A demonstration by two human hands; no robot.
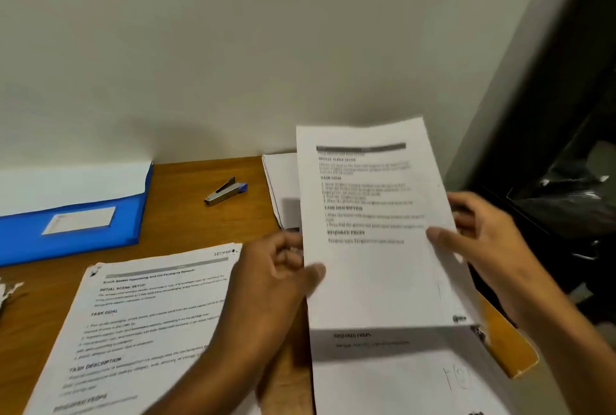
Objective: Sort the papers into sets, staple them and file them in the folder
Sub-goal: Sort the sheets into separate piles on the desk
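I hold a printed sheet (376,248) up above the right side of the wooden table (186,224). My left hand (276,284) pinches its left edge with the thumb on the front. My right hand (483,238) grips its right edge, thumb on the print. Under it lies another printed page (400,378). A stack of printed papers (143,331) lies at the front left. More white sheets (281,188) rest behind the raised sheet. A blue folder (66,234) lies at the back left with a white sheet (73,184) sticking out. A small stapler (225,191) lies mid-table near the wall.
A plain wall (266,48) runs right behind the table. The table's right edge (513,358) is just past the papers. Beyond it is a dark gap with black plastic (573,198). Torn paper scraps (8,291) lie at the far left edge.
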